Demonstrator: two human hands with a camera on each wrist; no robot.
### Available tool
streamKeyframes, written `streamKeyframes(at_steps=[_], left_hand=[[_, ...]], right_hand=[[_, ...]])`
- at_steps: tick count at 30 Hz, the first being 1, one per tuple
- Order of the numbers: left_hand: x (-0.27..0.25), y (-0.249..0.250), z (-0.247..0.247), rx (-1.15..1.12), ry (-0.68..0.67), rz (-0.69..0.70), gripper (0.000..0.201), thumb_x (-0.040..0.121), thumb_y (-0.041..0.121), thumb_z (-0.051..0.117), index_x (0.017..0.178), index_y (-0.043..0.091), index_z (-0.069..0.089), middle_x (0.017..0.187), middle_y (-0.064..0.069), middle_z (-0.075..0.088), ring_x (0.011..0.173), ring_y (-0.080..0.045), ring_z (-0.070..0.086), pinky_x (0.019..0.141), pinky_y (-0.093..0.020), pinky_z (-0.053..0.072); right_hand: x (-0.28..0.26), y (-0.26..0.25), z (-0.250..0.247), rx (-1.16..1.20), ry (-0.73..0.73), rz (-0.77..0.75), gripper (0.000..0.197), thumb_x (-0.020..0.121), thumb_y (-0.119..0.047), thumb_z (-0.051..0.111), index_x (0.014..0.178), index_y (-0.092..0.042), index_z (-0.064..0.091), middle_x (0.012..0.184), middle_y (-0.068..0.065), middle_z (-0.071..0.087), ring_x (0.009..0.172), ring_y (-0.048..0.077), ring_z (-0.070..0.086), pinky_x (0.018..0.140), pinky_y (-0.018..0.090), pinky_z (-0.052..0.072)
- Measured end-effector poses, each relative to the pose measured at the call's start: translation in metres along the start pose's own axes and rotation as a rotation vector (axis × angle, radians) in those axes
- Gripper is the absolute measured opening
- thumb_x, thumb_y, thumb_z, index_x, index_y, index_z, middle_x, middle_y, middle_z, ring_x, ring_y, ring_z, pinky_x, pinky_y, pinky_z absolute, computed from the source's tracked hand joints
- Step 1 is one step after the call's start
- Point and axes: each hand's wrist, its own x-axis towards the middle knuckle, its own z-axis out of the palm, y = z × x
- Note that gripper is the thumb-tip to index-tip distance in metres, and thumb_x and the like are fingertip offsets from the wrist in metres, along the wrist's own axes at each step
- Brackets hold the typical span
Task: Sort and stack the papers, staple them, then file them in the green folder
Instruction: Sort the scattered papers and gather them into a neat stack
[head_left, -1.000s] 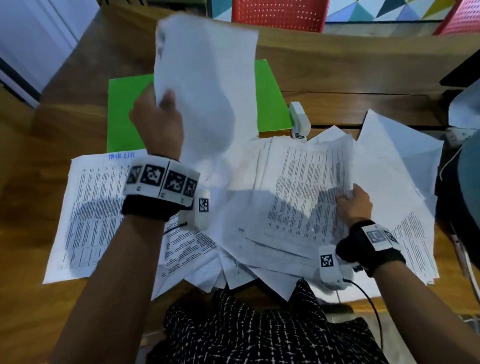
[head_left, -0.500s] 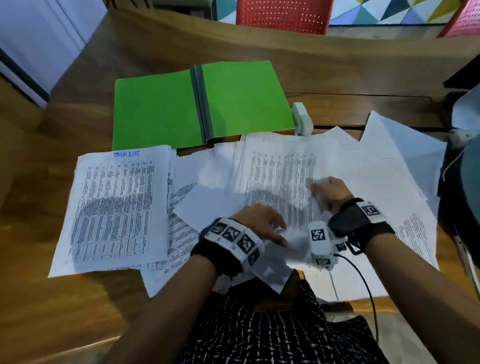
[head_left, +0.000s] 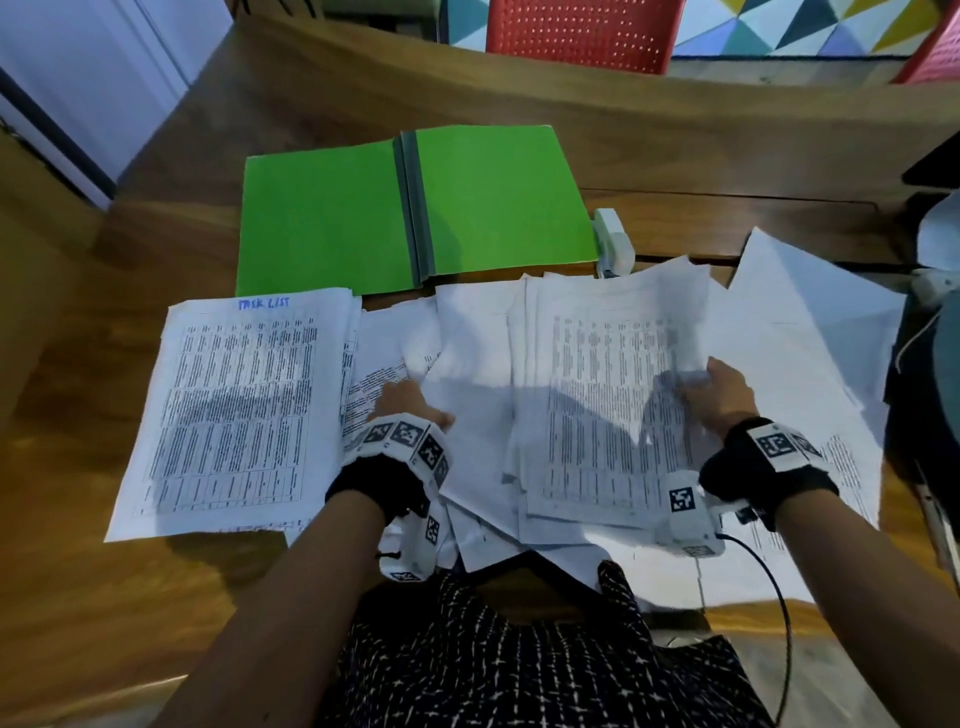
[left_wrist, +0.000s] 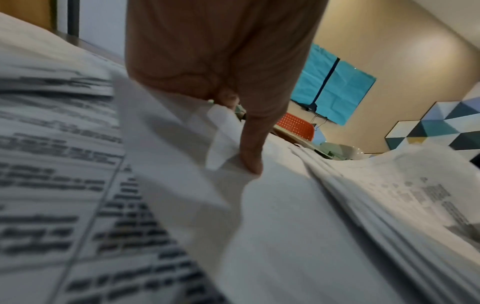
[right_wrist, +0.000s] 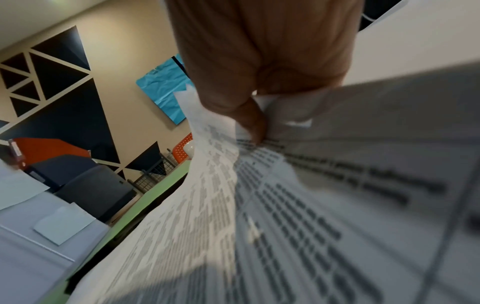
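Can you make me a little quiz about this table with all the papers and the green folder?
1. True or false: the green folder lies shut.
2. The white stapler sits at which edge of the folder? A) its left B) its right C) on top of it
3. Which hand lifts the edge of a printed sheet?

Key:
1. False, it lies open.
2. B
3. The right hand; the left hand grips a blank sheet beside the neat stack.
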Motion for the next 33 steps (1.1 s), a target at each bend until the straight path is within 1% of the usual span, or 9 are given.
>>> streamKeyframes(at_steps=[5,9,16,19,21,24,28,30,33], left_hand=[[-0.005,0.012,-0.004,-0.194,0.078,0.064,0.039,0.084,0.019,0.062,0.12,0.005,0.06,0.123,-0.018,0.064,0.114,-0.032,0.059,0.094,-0.036,0.047],[-0.013,0.02,-0.038,-0.299,0.204,0.051,0.046,0.094,0.014,0.049,0.139,0.007,0.04,0.143,-0.016,0.046,0.128,-0.032,0.048,0.105,-0.038,0.039],[-0.057,0.054,-0.149,-0.478,0.817,0.36,0.035,0.094,0.02,0.051,0.124,0.004,0.052,0.126,-0.02,0.059,0.115,-0.032,0.054,0.09,-0.033,0.034],[-0.071,0.074,-0.137,-0.367,0.786,0.777,0.026,0.096,0.026,0.049,0.113,0.008,0.056,0.091,-0.018,0.068,0.074,-0.02,0.062,0.067,-0.033,0.042],[-0.069,0.082,-0.102,-0.098,0.673,0.991,0.016,0.089,0.005,0.051,0.103,0.013,0.053,0.077,-0.019,0.071,0.06,-0.03,0.066,0.051,-0.031,0.048],[-0.057,0.078,-0.029,0.283,0.313,1.042,0.025,0.089,0.0,0.045,0.106,0.012,0.059,0.086,-0.013,0.069,0.074,-0.03,0.067,0.06,-0.025,0.043],[-0.051,0.055,0.032,0.395,0.124,1.354,0.027,0.079,0.016,0.043,0.076,0.015,0.071,0.07,-0.001,0.074,0.057,-0.016,0.069,0.059,-0.023,0.055],[-0.043,0.049,0.048,0.403,0.191,1.463,0.028,0.08,0.029,0.046,0.069,0.018,0.07,0.077,0.002,0.077,0.064,-0.014,0.072,0.066,-0.022,0.05],[-0.045,0.048,0.039,0.236,0.292,1.422,0.053,0.087,0.053,0.037,0.074,0.015,0.073,0.09,-0.004,0.077,0.08,-0.018,0.073,0.076,-0.027,0.054]], right_hand=[[0.017,0.029,0.023,0.138,-0.144,-0.032,0.024,0.084,-0.013,0.06,0.102,0.002,0.057,0.112,0.025,0.066,0.091,0.026,0.06,0.052,0.009,0.046],[0.021,0.038,0.024,0.153,-0.1,-0.001,0.052,0.08,-0.013,0.059,0.127,0.003,0.047,0.128,0.022,0.058,0.114,0.034,0.057,0.091,0.036,0.047],[0.004,0.016,0.021,0.252,-0.109,-0.016,0.029,0.077,-0.007,0.053,0.104,0.0,0.046,0.109,0.019,0.052,0.099,0.023,0.047,0.082,0.037,0.039],[0.002,0.0,0.027,0.393,-0.132,-0.013,0.037,0.067,-0.009,0.048,0.095,0.014,0.043,0.113,0.035,0.055,0.105,0.042,0.055,0.089,0.052,0.046],[-0.007,-0.017,0.025,0.513,-0.16,0.012,0.027,0.071,-0.017,0.048,0.089,0.003,0.049,0.11,0.026,0.057,0.105,0.037,0.056,0.088,0.046,0.044],[-0.014,-0.03,0.016,0.754,-0.243,0.097,0.044,0.098,-0.03,0.034,0.131,-0.003,0.045,0.129,0.014,0.051,0.117,0.03,0.051,0.092,0.036,0.045],[-0.011,-0.029,0.013,0.774,-0.344,0.112,0.086,0.072,-0.071,0.055,0.139,-0.018,0.041,0.146,0.003,0.042,0.128,0.021,0.043,0.112,0.041,0.031],[-0.012,-0.029,0.016,0.606,-0.316,0.098,0.083,0.072,-0.052,0.071,0.135,-0.005,0.044,0.14,0.011,0.047,0.13,0.027,0.043,0.105,0.037,0.034],[-0.008,-0.026,0.022,0.51,-0.23,0.106,0.027,0.08,-0.009,0.069,0.101,0.007,0.063,0.117,0.024,0.061,0.112,0.035,0.058,0.091,0.036,0.046]])
